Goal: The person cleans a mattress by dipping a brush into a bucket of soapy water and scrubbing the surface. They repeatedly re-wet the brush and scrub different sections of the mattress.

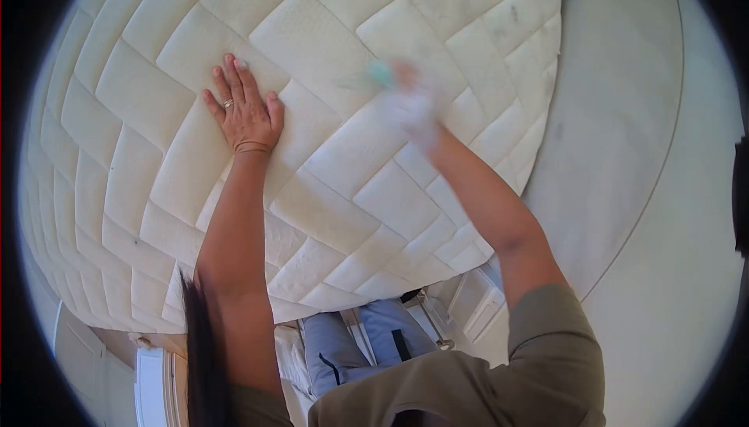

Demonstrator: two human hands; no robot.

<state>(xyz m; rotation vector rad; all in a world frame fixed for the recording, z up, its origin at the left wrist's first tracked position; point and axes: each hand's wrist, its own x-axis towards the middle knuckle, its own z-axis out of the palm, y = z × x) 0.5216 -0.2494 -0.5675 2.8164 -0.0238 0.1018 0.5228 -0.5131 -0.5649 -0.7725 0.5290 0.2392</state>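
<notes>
A large off-white quilted pad (pixel 328 146), stitched in a rectangular pattern, fills most of the view. My left hand (pixel 251 121) lies flat on it left of the middle, fingers spread, with a ring on one finger and nothing held. My right hand (pixel 409 99) is over the pad's right part and smeared by motion. Something white, a glove or cloth, covers much of it. A blurred green thing (pixel 381 74) shows at its fingers; what it is and how it is held cannot be made out. Small dark spots mark the pad at the upper right.
Right of the pad are a grey surface (pixel 612 115) and a pale wall-like surface (pixel 679 271). Below the pad's lower edge are my legs in grey-blue trousers (pixel 367 345), a metal frame and white cabinet-like panels (pixel 484 306). Dark hair hangs at the lower left.
</notes>
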